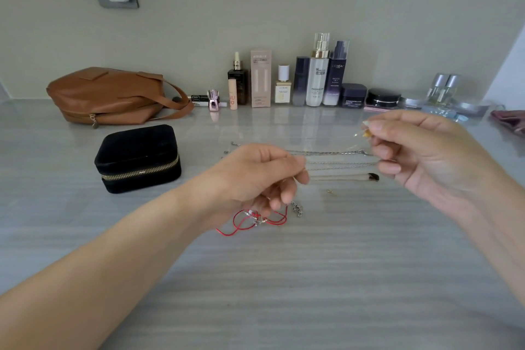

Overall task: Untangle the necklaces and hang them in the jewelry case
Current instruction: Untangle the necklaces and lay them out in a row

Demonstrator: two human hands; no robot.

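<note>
Two bare hands were raised above a countertop, apart from each other. The right hand (pixel 420 150) was loosely open except for thumb and forefinger, which pinched the small amber drop of the amber-pendant necklace (pixel 366 132) at its fingertips. The left hand (pixel 261 176), lower and nearer the body, had its fingers curled inward with thumb against forefinger. It seemed to pinch the other end of the same necklace, though the chain was too fine to trace. If so, the necklace's long axis ran side to side between the hands.

Just beyond and between the hands, several silver chains (pixel 326 152) lay on the surface in parallel lines, also running side to side. A pale cord with a dark pendant (pixel 373 177) lay nearest the hands. Directly beneath the left hand, a red cord necklace (pixel 255 220) lay in loose loops.

The black jewelry case (pixel 137 158) stood to the outer side of the left hand, well apart from the right. It was zipped shut, so the left hand was the nearer one to open it.

The grey streaked countertop (pixel 284 278) met a plain wall. Along the wall stood cosmetic bottles and jars (pixel 321 79), beyond both hands. A brown leather bag (pixel 113 94) lay beyond the case.
</note>
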